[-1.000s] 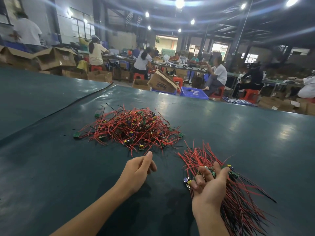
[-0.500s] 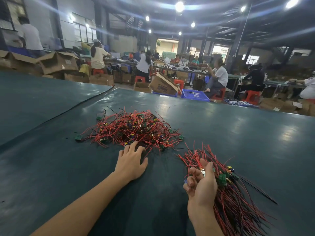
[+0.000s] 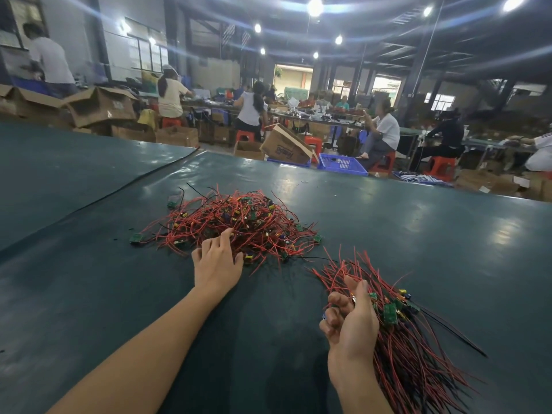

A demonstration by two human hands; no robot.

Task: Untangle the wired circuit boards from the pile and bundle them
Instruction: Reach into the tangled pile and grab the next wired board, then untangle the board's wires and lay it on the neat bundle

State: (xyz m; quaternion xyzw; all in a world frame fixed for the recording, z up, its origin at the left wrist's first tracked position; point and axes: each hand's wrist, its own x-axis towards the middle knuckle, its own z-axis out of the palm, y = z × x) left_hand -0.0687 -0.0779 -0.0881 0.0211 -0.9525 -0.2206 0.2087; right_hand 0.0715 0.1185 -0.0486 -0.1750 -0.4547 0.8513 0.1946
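Red and black wires fill a tangled pile (image 3: 236, 225) of small green boards on the dark green table (image 3: 89, 294), ahead of both hands and a little left of centre. The left hand (image 3: 216, 264) lies palm down at the pile's near edge, fingers spread and nearly straight, their tips resting on the nearest wires without gripping any. The right hand (image 3: 351, 321) is well apart from the pile, nearer the person and to the right, palm turned up, its fingers curled round the middle of a bundle (image 3: 403, 339). The bundle's boards sit just beside the thumb, and its wires fan out both ahead and back along the table.
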